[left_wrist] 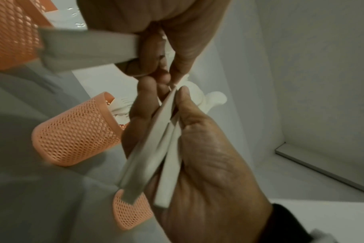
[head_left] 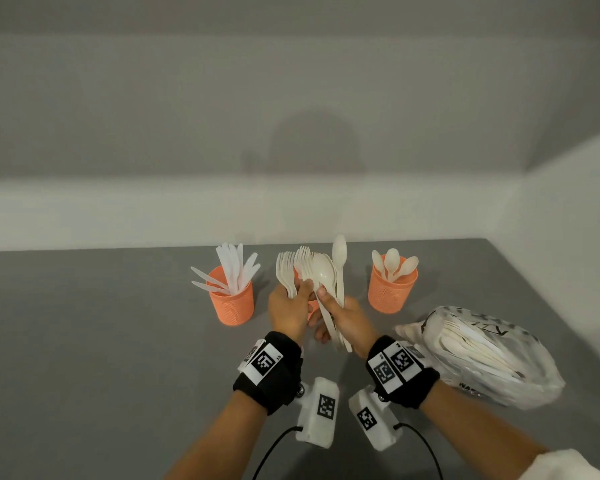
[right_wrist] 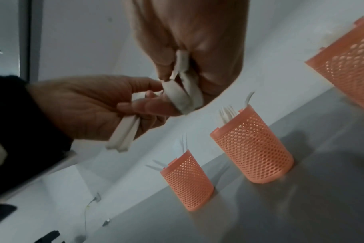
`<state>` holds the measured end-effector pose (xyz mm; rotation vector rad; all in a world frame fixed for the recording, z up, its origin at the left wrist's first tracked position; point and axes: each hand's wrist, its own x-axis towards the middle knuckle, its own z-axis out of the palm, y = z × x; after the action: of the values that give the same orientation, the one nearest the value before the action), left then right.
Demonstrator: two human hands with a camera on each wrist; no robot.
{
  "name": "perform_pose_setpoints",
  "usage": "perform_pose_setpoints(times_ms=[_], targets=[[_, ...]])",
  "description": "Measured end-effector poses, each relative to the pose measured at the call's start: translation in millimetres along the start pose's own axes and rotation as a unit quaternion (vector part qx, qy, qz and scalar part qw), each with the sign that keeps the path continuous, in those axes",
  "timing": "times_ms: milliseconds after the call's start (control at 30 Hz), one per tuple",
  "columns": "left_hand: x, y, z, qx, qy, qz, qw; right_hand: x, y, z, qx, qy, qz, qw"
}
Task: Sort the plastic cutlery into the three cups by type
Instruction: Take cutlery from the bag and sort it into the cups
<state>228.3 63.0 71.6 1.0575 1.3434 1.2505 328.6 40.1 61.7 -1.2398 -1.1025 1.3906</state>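
Note:
Above the middle of the grey table, my left hand grips a fan of cream plastic forks by their handles. Right beside it, fingertips touching, my right hand holds a mixed bunch of spoons and forks, bowls and tines up, with one long spoon standing tallest. Three orange mesh cups stand in a row: the left cup holds white knives, the right cup holds spoons, and the middle cup holds forks and is mostly hidden behind my hands in the head view.
A clear plastic bag with more cutlery lies on the table at the right, close to my right wrist. A white wall runs behind the cups and along the table's right side. Bare grey table stretches to the left and front.

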Motion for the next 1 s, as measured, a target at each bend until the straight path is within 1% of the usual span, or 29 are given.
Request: perform_pose_setpoints(times_ms=[100,200,267,333,400,467,500,567,633,667,733,800,933,1000], targets=[[-1,-2,-1,-0.017,0.000,0.005,1.000,2,5,2,-0.006,0.027,-0.031,0.999],[4,-7,-4,-0.046,0.004,0.011,0.999,4,8,1,0.013,0.033,-0.045,0.998],[6,-8,-5,-0.058,0.000,0.002,0.998,5,9,-1,-0.018,0.042,-0.060,0.997],[4,-6,-5,-0.084,-0.028,-0.014,0.996,7,10,-1,-0.055,0.050,-0.081,0.994],[1,-6,-4,-0.106,-0.066,-0.029,0.992,8,12,1,-0.065,0.047,-0.091,0.993],[0,-8,-4,-0.110,-0.082,-0.036,0.990,8,14,2,-0.069,0.043,-0.098,0.992],[1,-8,-4,-0.109,-0.075,-0.042,0.990,9,15,2,-0.067,0.042,-0.100,0.992],[8,-8,-6,-0.102,-0.032,-0.048,0.993,11,15,1,-0.046,0.045,-0.091,0.994],[16,-4,-12,-0.102,0.006,-0.034,0.994,12,15,-4,-0.045,0.055,-0.095,0.993],[20,-2,-15,-0.107,0.010,-0.022,0.994,12,15,-7,-0.064,0.060,-0.105,0.991],[23,2,-20,-0.107,-0.006,0.001,0.994,13,16,-12,-0.128,0.073,-0.134,0.980],[21,5,-22,-0.097,-0.036,0.006,0.995,13,18,-14,-0.171,0.083,-0.167,0.967],[13,7,-23,-0.115,-0.138,-0.039,0.983,19,26,-17,-0.229,0.098,-0.207,0.946],[9,4,-21,-0.107,-0.166,-0.063,0.978,21,28,-16,-0.250,0.093,-0.215,0.940]])
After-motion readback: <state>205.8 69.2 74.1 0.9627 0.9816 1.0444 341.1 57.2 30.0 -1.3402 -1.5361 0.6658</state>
